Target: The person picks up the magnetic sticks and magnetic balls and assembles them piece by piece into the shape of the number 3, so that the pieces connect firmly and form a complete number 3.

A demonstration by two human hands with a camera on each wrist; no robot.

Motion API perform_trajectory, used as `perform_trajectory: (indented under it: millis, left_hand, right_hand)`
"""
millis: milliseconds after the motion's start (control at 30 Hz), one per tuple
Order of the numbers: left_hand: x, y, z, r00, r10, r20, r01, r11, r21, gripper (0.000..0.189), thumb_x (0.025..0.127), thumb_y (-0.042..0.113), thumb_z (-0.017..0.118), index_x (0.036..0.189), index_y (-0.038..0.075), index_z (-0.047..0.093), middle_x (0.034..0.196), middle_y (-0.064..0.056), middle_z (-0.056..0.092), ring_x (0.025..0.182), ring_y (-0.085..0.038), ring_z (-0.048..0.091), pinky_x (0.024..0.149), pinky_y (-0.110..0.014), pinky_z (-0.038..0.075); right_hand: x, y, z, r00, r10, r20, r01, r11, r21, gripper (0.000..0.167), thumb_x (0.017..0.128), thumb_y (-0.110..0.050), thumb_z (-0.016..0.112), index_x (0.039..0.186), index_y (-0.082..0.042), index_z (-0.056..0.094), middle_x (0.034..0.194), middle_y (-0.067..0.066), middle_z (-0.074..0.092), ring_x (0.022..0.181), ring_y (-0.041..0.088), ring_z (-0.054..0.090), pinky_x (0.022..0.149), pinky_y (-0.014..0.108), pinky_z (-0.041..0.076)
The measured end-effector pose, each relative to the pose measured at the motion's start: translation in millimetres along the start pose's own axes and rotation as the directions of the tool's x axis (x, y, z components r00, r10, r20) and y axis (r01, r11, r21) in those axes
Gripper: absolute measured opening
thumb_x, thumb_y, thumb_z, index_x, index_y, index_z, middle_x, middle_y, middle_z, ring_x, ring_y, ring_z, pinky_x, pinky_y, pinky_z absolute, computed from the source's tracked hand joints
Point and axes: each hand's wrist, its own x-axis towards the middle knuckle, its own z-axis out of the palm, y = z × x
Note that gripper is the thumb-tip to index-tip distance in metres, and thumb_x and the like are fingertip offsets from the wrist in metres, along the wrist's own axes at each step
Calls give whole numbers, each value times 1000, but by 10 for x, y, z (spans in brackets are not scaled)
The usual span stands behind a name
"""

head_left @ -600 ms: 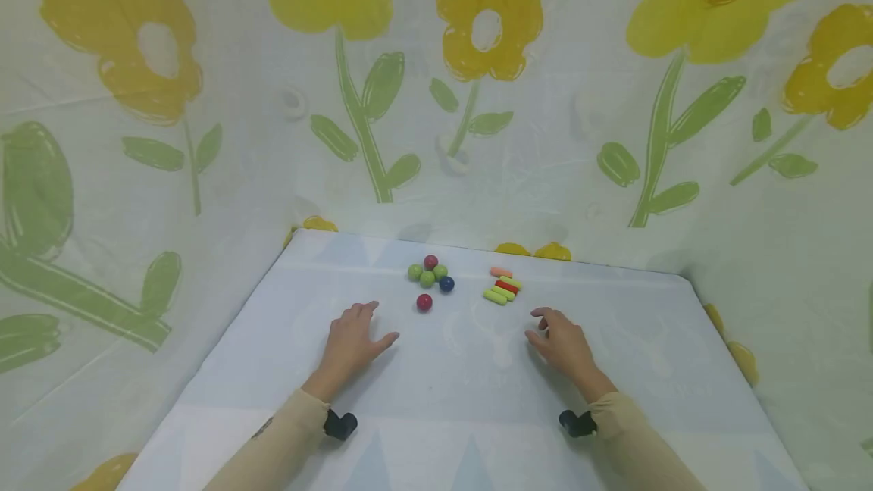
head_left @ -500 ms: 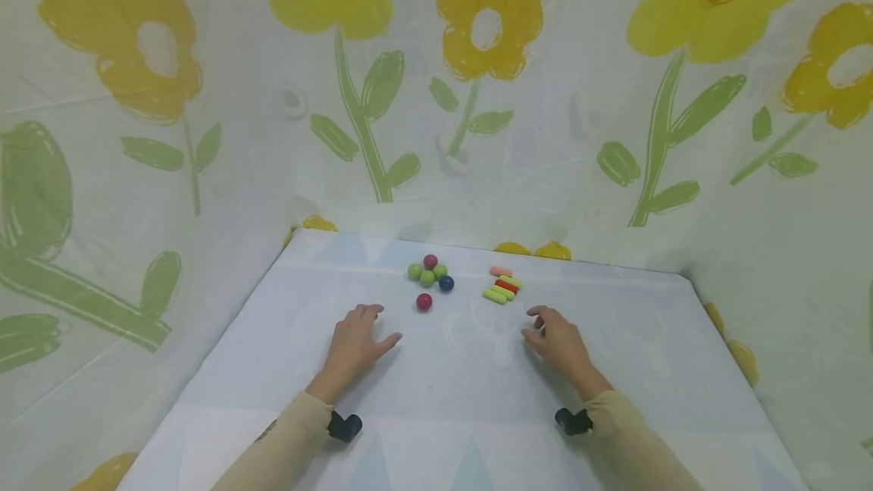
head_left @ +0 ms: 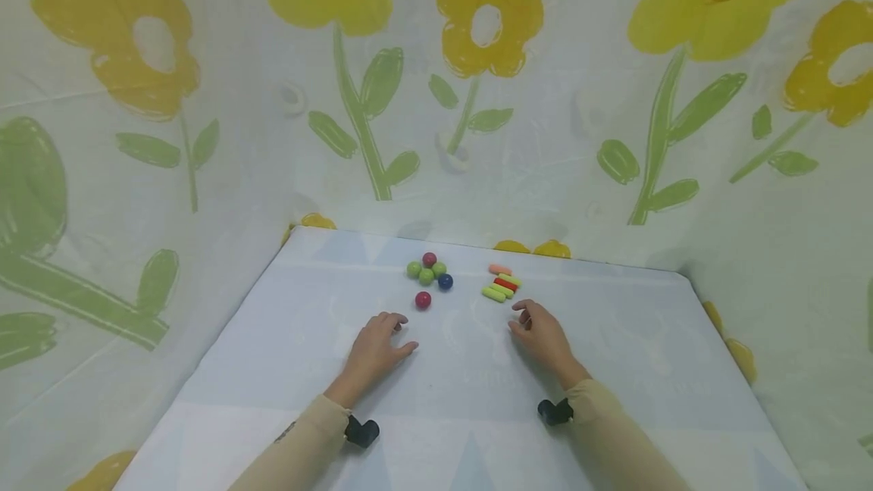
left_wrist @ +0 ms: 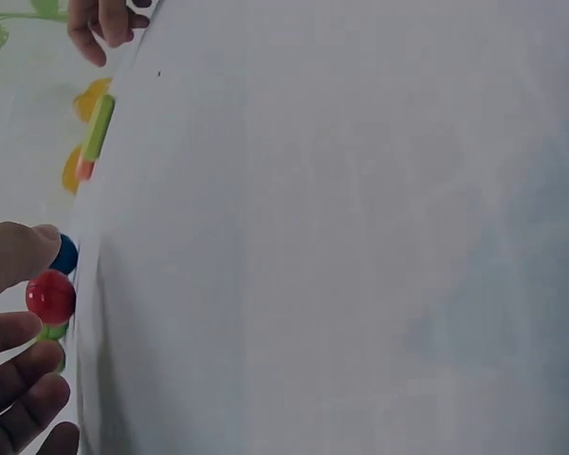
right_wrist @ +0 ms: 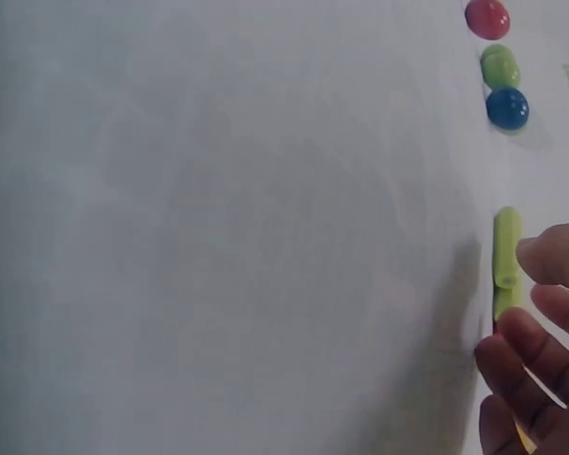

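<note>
My left hand [head_left: 373, 345] hovers over the table with thumb and fingers parted, holding nothing. It is nearest to a glossy red ball [head_left: 423, 300] at the front of a small group. Behind that ball lie a dark blue ball [head_left: 445, 281], three green balls [head_left: 426, 276] and a second red ball [head_left: 429, 258]. To the right, my right hand [head_left: 543, 333] has loosely bent fingers with nothing between them. Its fingertips come close to short rods: a yellow-green rod [head_left: 494, 295], a red rod [head_left: 505, 285] and an orange rod [head_left: 500, 270]. In the right wrist view, the fingers partly cover the rods.
A pale cloth covers the table [head_left: 450, 385]. Behind and at both sides hangs a white curtain [head_left: 546, 173] printed with yellow flowers. Each wrist carries a small black camera mount, one by the left sleeve [head_left: 300, 438], the other by the right sleeve [head_left: 617, 430].
Both hands have moved inward: the left to the right, the right to the left and slightly forward, closer to the rods. The balls and rods stay where they were.
</note>
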Motion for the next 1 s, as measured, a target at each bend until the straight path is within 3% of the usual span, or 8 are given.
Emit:
perform_trajectory:
  millis: [167,533,1000]
  left_hand:
    - [-4,50,60,1000,11,-5,-11,1000,-23,46,85,35,83,119,9,66,105,-3,65,99,-21,61,91,-42,51]
    - [67,158,183,998,59,21,-58,998,-31,50,85,38,82,123,9,67,106,-3,66,101,-21,61,93,-43,50]
    - [90,294,254,995,97,21,-96,995,-30,51,84,38,82,122,8,67,106,-3,66,99,-21,61,90,-43,50]
  right_hand:
    - [81,-88,31,1000,19,-17,-18,998,52,36,95,-23,72,127,-10,60,103,6,61,91,23,55,81,39,50]
    - [276,-144,136,997,-7,-82,12,998,66,37,95,-20,71,129,-7,61,113,10,60,98,26,55,86,41,50]
    - [406,-167,223,987,-64,-150,68,997,23,31,92,-13,74,122,-5,68,106,11,59,93,26,55,83,43,47]
